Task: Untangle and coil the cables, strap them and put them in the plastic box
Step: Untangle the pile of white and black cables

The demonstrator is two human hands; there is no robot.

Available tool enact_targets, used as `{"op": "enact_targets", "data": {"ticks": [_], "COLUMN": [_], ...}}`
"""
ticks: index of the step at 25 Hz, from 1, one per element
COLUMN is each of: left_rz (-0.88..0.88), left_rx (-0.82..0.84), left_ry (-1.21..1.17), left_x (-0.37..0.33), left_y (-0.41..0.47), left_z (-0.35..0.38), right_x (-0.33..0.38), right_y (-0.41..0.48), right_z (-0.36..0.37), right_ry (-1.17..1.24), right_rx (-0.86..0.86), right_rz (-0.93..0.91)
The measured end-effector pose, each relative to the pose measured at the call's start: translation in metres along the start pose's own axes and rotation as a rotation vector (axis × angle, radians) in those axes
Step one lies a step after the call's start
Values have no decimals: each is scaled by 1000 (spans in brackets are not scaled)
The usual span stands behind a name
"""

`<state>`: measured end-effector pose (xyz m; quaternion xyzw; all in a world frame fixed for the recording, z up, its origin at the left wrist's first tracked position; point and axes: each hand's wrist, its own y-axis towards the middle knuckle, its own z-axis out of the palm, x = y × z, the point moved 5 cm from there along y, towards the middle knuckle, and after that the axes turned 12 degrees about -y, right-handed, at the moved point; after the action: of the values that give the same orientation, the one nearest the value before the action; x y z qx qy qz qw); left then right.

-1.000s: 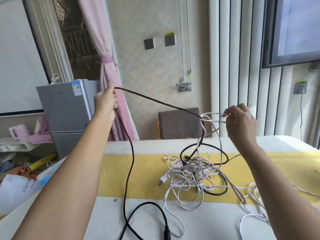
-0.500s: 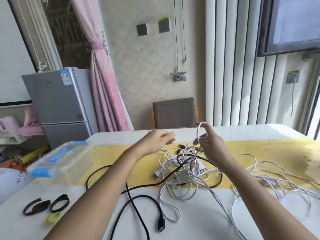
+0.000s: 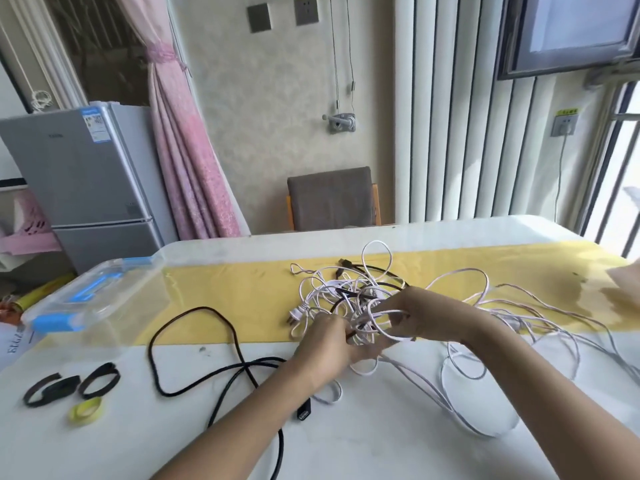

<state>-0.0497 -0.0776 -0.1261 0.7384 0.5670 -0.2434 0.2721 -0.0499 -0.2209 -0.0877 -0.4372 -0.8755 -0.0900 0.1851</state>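
Note:
A knot of white cables (image 3: pixel 332 289) mixed with black cable lies on the yellow runner in the middle of the table. My left hand (image 3: pixel 329 348) pinches strands at the knot's near edge. My right hand (image 3: pixel 415 315) holds a white loop on the knot's right side. A long black cable (image 3: pixel 194 344) snakes loose over the white tabletop at left, its plug (image 3: pixel 304 412) beside my left forearm. More white cable (image 3: pixel 485 393) spreads to the right. The clear plastic box (image 3: pixel 93 299) with blue latches stands at far left. Two black straps (image 3: pixel 69 384) and a yellow-green strap (image 3: pixel 86 410) lie near the left front.
A white table (image 3: pixel 381 452) with a yellow runner (image 3: pixel 242 292) across it. A brown chair (image 3: pixel 332 199) stands behind the far edge. A grey fridge (image 3: pixel 79 181) and pink curtain are at back left. Paper lies at the far right edge.
My left hand let go of the raised black cable, which now lies on the table. Both hands came down into the white knot. The view tilted down.

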Motion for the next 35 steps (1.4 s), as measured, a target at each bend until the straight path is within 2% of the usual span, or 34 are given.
{"op": "enact_targets", "data": {"ticks": [3, 6, 9, 12, 14, 18, 20, 22, 24, 25, 27, 29, 31, 32, 35], "left_rz": [-31, 14, 77, 250, 360, 471, 421, 312, 96, -47, -359, -527, -470, -388, -57], "left_rx": [17, -25, -54, -41, -145, -447, -542, -602, -555, -456, -128, 171, 257, 204, -9], "left_ry": [118, 6, -249, -608, -776, -992, -1013, -960, -811, -688, -351, -14, 213, 224, 27], "left_x": [3, -6, -30, -64, -78, -58, -26, 12, 51, 67, 95, 110, 102, 92, 39], "left_y": [-6, -17, -11, -5, -4, 0, 2, 6, 12, 14, 13, 6, 9, 14, 23], "left_z": [2, -10, -44, -86, -128, -208, -221, -215, -197, -186, -161, -143, -128, -119, -77], "right_x": [-11, -34, -52, -57, -58, -75, -80, -85, -88, -89, -90, -92, -92, -88, -67], "right_y": [12, 26, 47, 71, 81, 70, 65, 63, 61, 60, 58, 53, 46, 42, 32], "right_z": [5, 5, 12, 9, -15, -105, -143, -158, -145, -130, -92, -58, -39, -35, -28], "right_ry": [82, 231, 129, 117, 283, 496, 542, 469, 411, 383, 366, 424, 374, 320, 332], "right_rx": [-188, -309, -353, -400, -535, -955, -1090, -1138, -1030, -907, -598, -390, -328, -320, -354], "right_rz": [96, 261, 471, 560, 563, 576, 554, 578, 587, 567, 519, 494, 502, 499, 449]}}
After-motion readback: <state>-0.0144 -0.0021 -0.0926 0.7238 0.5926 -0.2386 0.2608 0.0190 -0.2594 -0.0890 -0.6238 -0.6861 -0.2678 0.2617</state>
